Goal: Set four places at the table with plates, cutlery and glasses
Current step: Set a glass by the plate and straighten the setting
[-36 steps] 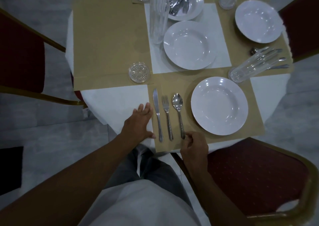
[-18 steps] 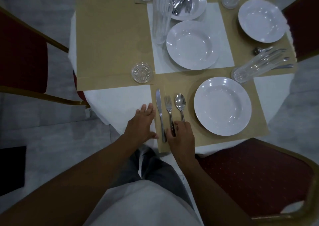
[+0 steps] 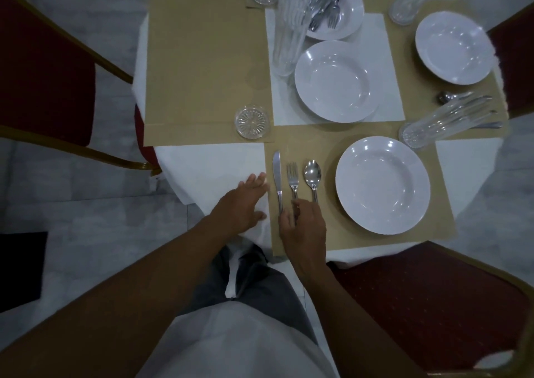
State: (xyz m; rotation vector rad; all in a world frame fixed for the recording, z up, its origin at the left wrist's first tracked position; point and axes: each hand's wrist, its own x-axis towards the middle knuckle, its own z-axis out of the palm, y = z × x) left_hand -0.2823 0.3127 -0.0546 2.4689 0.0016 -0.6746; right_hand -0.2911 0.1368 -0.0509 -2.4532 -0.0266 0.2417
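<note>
Step in hand: lining up the cutlery at the near place setting, judging by the hands.
Right hand (image 3: 303, 227): curled over the handle ends of the fork (image 3: 292, 177) and knife (image 3: 277, 175), fingertips on or at the fork handle; whether it pinches the fork or only nudges it, I cannot tell.
Left hand (image 3: 241, 204): fingers together and flat on the white cloth, just beside the near mat's (image 3: 306, 242) left edge, holding nothing.
Cutlery: knife, fork and spoon (image 3: 312, 175) lie side by side on the mat, left of the plate (image 3: 383, 185), tips pointing to the table's middle.
Doing it well: slide each handle lightly so the ends line up near the mat's near edge, gaps even, without dragging the mat.
Left to do: this place has no upright glass; a glass (image 3: 445, 120) lies on its side by the far right corner of the mat.
</note>
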